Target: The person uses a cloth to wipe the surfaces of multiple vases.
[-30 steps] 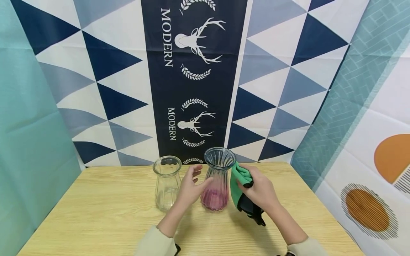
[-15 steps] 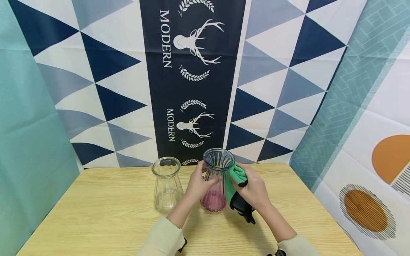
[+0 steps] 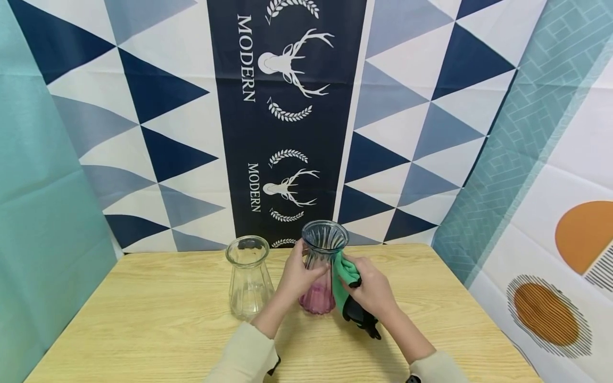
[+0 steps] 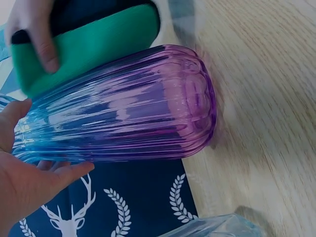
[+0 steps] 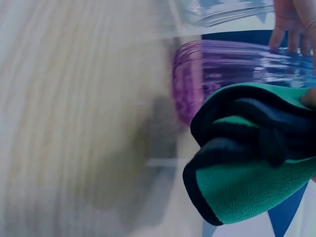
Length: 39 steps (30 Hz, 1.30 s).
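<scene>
A ribbed glass vase [image 3: 318, 300], blue at the flared rim and fading to pink at the base, stands upright near the back of the table. My left hand [image 3: 294, 277] holds it below the rim from the left, thumb in front and fingers behind. On the opposite side, my right hand [image 3: 371, 287] grips a folded green cloth [image 3: 339, 292] with black edging. The cloth lies along the vase's right side just under the rim. Folds of the cloth [image 5: 252, 192] hang below the right hand, showing a dark inner side in the right wrist view.
A clear glass vase [image 3: 249, 292] stands to the left of the coloured one, close by the left forearm. Behind both, a patterned backdrop [image 3: 287, 122] rises from the rear edge of the pale wooden table [image 3: 158, 319]. Fabric walls flank the table on either side.
My left hand has moved right and taken hold of the coloured vase. The right hand has come left, bringing the cloth against the vase's side.
</scene>
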Motion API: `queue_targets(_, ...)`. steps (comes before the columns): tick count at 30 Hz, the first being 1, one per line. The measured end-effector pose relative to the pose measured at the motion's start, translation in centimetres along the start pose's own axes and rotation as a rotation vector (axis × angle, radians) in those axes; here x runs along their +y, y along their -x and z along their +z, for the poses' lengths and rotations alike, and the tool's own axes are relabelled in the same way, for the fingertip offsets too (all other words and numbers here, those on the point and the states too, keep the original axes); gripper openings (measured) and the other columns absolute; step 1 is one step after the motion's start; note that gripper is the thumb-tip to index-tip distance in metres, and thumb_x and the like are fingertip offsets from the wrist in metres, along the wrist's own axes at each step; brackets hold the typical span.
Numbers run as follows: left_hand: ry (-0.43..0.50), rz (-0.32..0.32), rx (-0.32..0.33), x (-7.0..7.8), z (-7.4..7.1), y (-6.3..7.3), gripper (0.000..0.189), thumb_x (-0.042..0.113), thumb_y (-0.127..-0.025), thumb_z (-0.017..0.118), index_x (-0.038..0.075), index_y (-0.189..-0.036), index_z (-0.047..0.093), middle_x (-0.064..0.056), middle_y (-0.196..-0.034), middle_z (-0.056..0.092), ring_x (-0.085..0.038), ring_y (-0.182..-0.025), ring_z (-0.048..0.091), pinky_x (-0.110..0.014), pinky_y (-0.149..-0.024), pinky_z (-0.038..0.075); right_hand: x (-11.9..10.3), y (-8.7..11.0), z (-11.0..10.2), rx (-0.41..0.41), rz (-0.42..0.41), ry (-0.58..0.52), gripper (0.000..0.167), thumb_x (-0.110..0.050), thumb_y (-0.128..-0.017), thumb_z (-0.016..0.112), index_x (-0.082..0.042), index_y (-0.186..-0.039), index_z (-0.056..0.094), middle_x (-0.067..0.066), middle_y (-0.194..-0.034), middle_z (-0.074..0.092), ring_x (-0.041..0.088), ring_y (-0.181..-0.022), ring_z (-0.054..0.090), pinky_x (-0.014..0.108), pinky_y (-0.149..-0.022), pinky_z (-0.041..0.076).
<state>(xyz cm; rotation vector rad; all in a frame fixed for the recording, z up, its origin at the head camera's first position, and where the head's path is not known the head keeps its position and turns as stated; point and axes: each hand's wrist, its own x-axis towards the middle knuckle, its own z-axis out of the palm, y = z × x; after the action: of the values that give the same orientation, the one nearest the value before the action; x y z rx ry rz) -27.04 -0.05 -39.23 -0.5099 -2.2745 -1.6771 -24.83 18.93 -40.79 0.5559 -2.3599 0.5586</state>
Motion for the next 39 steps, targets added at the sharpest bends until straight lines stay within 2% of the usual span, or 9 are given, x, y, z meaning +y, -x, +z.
queue_targets(5,-0.023,-0.031,-0.035,0.1,-0.5,-0.2,0.071,0.02,-0.076,0.075,0.007,-0.136,0.039,-0.015,-0.127,0.057,-0.03,-0.12,0.052,-0.05,-0.098,0.045,0.7,0.8,0.4,-0.084,0.025,0.044,0.061,-0.009,-0.067,0.082,-0.011,-0.123,0.059,0.007,-0.105,0.064,0.021,-0.089,0.064,0.039,-0.069,0.055)
queue_targets(7,-0.011,-0.038,-0.051,0.1,-0.8,-0.3,0.073,0.019,-0.077,0.075,0.005,-0.137,0.037,-0.017,-0.129,0.056,-0.031,-0.122,0.051,-0.05,-0.098,0.045,0.7,0.7,0.4,-0.083,0.027,0.047,0.061,-0.01,-0.067,0.082,-0.012,-0.124,0.059,0.007,-0.104,0.064,0.021,-0.088,0.064,0.038,-0.068,0.055)
queue_targets(11,0.014,-0.038,-0.066,0.0,-1.1,-0.4,0.072,0.017,-0.078,0.074,0.001,-0.136,0.036,-0.021,-0.132,0.053,-0.034,-0.126,0.048,-0.049,-0.097,0.046,0.3,0.0,-0.1,0.003,0.025,0.028,0.059,-0.011,-0.069,0.081,-0.011,-0.124,0.059,0.009,-0.102,0.064,0.023,-0.087,0.064,0.04,-0.066,0.055)
queue_targets(14,-0.013,-0.04,-0.047,0.1,-1.1,-0.4,0.069,0.019,-0.076,0.074,0.0,-0.133,0.039,-0.021,-0.132,0.051,-0.036,-0.125,0.047,-0.05,-0.101,0.043,-0.3,-0.7,-0.5,0.073,0.024,0.008,0.056,-0.012,-0.071,0.08,-0.009,-0.123,0.059,0.012,-0.104,0.064,0.025,-0.089,0.064,0.043,-0.069,0.055)
queue_targets(18,-0.062,-0.036,-0.001,-0.1,-0.7,-0.3,0.071,0.021,-0.072,0.077,0.0,-0.13,0.042,-0.018,-0.126,0.05,-0.034,-0.12,0.049,-0.049,-0.101,0.043,-0.9,-1.3,-0.8,0.089,0.026,0.001,0.053,-0.012,-0.071,0.079,-0.006,-0.12,0.058,0.014,-0.106,0.064,0.027,-0.091,0.063,0.045,-0.071,0.055)
queue_targets(23,-0.071,-0.023,0.031,-0.5,-0.3,-0.2,0.074,0.023,-0.07,0.08,0.002,-0.13,0.042,-0.016,-0.119,0.051,-0.029,-0.113,0.051,-0.047,-0.097,0.045,-1.1,-1.3,-0.6,0.08,0.03,0.016,0.055,-0.013,-0.07,0.08,-0.006,-0.12,0.058,0.014,-0.104,0.064,0.027,-0.09,0.064,0.044,-0.07,0.055)
queue_targets(29,-0.066,-0.031,0.038,-0.5,-0.3,-0.2,0.074,0.023,-0.07,0.08,0.004,-0.131,0.042,-0.014,-0.119,0.052,-0.028,-0.113,0.051,-0.047,-0.098,0.044,-1.2,-1.0,-0.1,0.039,0.019,0.042,0.055,-0.014,-0.071,0.08,-0.007,-0.122,0.058,0.012,-0.105,0.064,0.026,-0.09,0.064,0.042,-0.07,0.055)
queue_targets(39,-0.074,-0.046,0.028,-0.5,-0.3,-0.2,0.072,0.024,-0.071,0.079,0.003,-0.129,0.042,-0.014,-0.118,0.053,-0.028,-0.113,0.051,-0.047,-0.098,0.044,-0.4,0.6,1.0,-0.059,0.093,0.016,0.053,-0.015,-0.075,0.077,-0.011,-0.124,0.057,0.01,-0.104,0.063,0.023,-0.091,0.063,0.043,-0.072,0.055)
